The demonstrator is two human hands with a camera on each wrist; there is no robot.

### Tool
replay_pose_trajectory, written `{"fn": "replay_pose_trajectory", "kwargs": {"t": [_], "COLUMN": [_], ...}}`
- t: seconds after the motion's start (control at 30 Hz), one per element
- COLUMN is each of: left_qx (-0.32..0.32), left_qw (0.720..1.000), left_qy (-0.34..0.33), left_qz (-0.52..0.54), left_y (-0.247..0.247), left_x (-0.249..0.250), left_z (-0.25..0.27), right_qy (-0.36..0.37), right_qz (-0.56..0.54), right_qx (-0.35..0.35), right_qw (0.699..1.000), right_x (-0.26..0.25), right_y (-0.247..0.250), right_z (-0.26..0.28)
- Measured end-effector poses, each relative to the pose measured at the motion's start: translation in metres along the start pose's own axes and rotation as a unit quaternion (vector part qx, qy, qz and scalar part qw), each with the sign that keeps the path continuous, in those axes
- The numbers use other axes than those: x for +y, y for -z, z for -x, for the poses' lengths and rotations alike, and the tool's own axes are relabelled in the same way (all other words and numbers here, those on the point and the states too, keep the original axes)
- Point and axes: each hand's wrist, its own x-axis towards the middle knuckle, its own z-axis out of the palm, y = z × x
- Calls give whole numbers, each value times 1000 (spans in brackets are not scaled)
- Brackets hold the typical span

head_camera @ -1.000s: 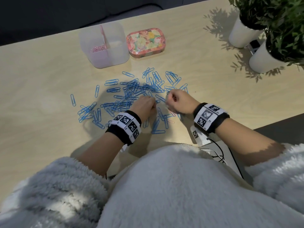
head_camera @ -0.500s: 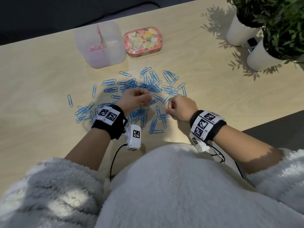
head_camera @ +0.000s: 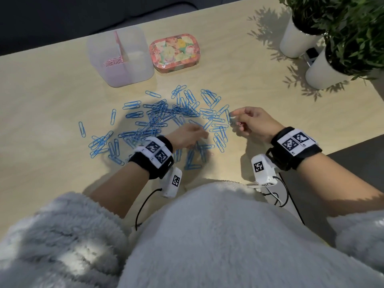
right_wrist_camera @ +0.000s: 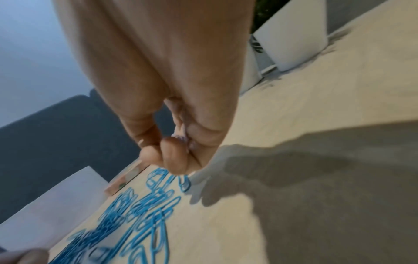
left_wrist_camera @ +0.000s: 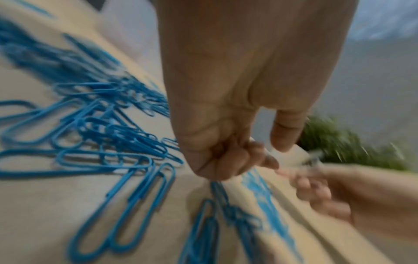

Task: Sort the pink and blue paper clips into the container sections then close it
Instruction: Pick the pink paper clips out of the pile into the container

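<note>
Several blue paper clips [head_camera: 166, 115] lie scattered on the wooden table [head_camera: 52, 100], also close up under the left wrist [left_wrist_camera: 95, 142]. My left hand [head_camera: 199, 133] hovers low over the near part of the pile, fingers curled [left_wrist_camera: 237, 157], with no clip seen in them. My right hand [head_camera: 236, 119] is raised at the pile's right edge. It grips pink paper clips [head_camera: 240, 123] in its curled fingers [right_wrist_camera: 172, 153]. A translucent divided container [head_camera: 133, 65] stands open at the back, with pink clips [head_camera: 113, 61] in its left section.
A floral lid or tin [head_camera: 175, 51] lies right of the container. Two white plant pots [head_camera: 295, 38] [head_camera: 324, 73] stand at the back right with a small dark device [head_camera: 311, 55] between them. The table's edge [head_camera: 342, 148] runs close by my right wrist.
My right hand has lifted off the table and moved right and away from me with the pink clips. My left hand has shifted slightly right over the blue pile.
</note>
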Motion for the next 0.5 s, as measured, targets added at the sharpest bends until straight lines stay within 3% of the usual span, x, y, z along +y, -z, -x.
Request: {"fn": "replay_pose_trajectory", "kwargs": {"t": [0.07, 0.13, 0.2, 0.3, 0.37, 0.4, 0.5], "left_qx": [0, -15, -17, -4, 1, 2, 9], "left_qw": [982, 955, 924, 891, 882, 882, 925], "left_qy": [-65, -102, -131, -166, -173, -175, -161], "left_qz": [-179, -277, -360, -423, -438, -437, -344], "left_y": [-10, -18, -22, -25, -25, -25, -18], "left_x": [-2, -7, -11, -14, -14, -15, -15], "left_z": [-2, -3, -5, -5, -4, -3, 2], "right_qy": [-33, -36, 10, 63, 86, 97, 96], "right_qz": [-22, 24, 147, 363, 475, 494, 471], "right_qx": [14, 26, 22, 10, 25, 29, 37], "right_qw": [999, 999, 989, 930, 875, 864, 876], "right_x": [3, 8, 17, 33, 35, 34, 22], "right_y": [4, 2, -5, -18, -24, -25, -18], "right_z": [-2, -3, -1, 4, 7, 6, 4]}}
